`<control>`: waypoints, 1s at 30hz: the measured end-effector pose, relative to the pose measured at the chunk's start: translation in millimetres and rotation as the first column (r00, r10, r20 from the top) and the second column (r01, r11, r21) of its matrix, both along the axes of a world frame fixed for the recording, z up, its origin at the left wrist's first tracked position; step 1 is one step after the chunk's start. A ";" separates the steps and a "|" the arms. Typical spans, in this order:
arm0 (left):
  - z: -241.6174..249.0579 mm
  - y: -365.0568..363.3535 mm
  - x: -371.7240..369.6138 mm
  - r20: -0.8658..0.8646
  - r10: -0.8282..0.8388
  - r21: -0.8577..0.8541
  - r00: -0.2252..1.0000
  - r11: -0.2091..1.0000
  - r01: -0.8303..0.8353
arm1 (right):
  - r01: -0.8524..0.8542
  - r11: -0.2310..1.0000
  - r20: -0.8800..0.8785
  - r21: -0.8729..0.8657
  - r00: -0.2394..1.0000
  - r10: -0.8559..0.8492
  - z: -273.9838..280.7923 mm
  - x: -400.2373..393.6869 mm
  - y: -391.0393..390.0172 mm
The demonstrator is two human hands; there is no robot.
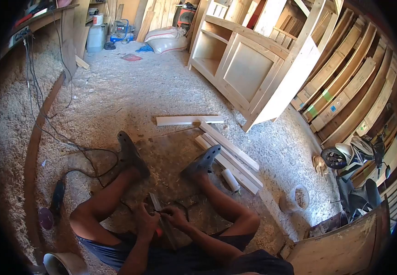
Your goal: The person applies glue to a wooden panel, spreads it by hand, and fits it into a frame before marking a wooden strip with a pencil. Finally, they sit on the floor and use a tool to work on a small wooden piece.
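Note:
Between my legs, my left hand (147,220) and my right hand (174,217) meet with fingers curled and pinched together. Something small and dark shows at their fingertips, too small to name. Beneath them a long, narrow greyish bar (168,234) runs from the floor toward my lap. A bit of orange-red (159,231) peeks out beside my left wrist; its kind is hidden. Dark cord loops lie on both sides of the hands.
Pale wood strips (228,156) and a white tube (231,180) lie by my right foot. An angle grinder (57,197) with its cable rests at left. A bucket (294,198) and wooden cabinet (253,68) stand at right. Shavings cover the floor.

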State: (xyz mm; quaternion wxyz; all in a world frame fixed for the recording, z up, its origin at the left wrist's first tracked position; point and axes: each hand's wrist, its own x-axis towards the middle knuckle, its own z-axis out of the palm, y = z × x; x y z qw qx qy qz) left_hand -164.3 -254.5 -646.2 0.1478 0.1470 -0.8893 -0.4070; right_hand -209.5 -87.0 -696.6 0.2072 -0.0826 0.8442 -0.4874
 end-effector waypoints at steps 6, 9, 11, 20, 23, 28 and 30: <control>4.1 3.3 0.2 0.052 0.039 -0.011 0.998 0.999 -0.038 | 0.039 0.999 0.015 -0.001 0.999 -0.039 12.3 0.9 -1.8; 12.2 1.9 0.2 0.138 0.061 -0.034 0.989 0.998 -0.057 | -0.055 0.998 -0.030 -0.003 0.998 0.055 8.2 -1.0 -0.8; 6.1 2.1 0.5 0.100 0.070 -0.102 0.993 0.993 -0.060 | 0.015 0.994 -0.008 -0.112 1.000 -0.016 12.9 1.1 -1.8; -3.1 -0.4 -0.9 0.093 0.041 -0.063 0.995 0.997 -0.035 | 0.003 1.000 -0.047 -0.018 0.999 -0.003 9.6 1.8 -1.5; 20.9 -0.1 -0.6 0.169 0.030 -0.050 0.985 0.998 -0.022 | -0.054 0.994 -0.104 -0.093 0.994 0.044 -6.3 0.1 3.3; 21.4 2.5 -0.5 0.201 0.040 -0.037 0.979 0.999 -0.033 | -0.035 0.999 -0.083 -0.020 0.996 0.033 -7.4 -0.5 2.5; 20.2 1.2 -0.5 0.200 0.042 -0.034 0.979 0.999 -0.036 | -0.036 0.999 -0.087 -0.011 0.996 0.035 -9.5 -1.1 1.1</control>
